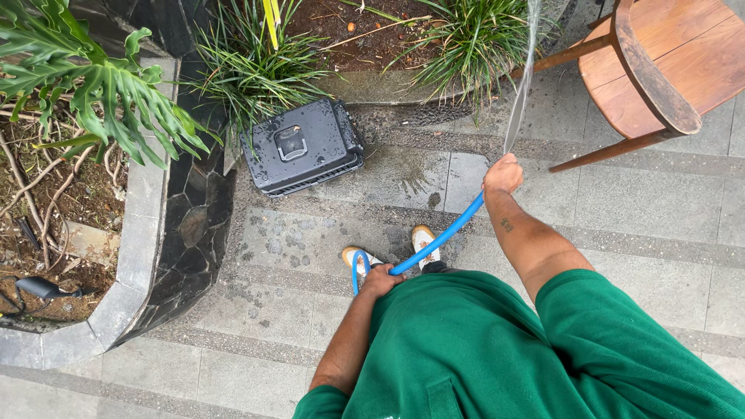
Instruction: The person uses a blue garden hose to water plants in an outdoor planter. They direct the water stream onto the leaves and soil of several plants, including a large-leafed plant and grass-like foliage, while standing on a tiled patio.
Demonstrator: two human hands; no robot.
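The right hand (503, 174) is closed in a fist around the far end of a blue hose (438, 237), and a thin jet of water (521, 85) shoots away toward the far plants (466, 35). The left hand (381, 279), near the body, has its fingers curled shut on the same hose, which loops beside it. The hose runs between the two hands above the wet paving (372, 182). A black box (303, 146) lies to the left, a wooden chair (660, 62) far right.

Open paving ahead; black box (303, 146) left, wooden chair (652, 70) right, planter edge (372, 85) beyond.
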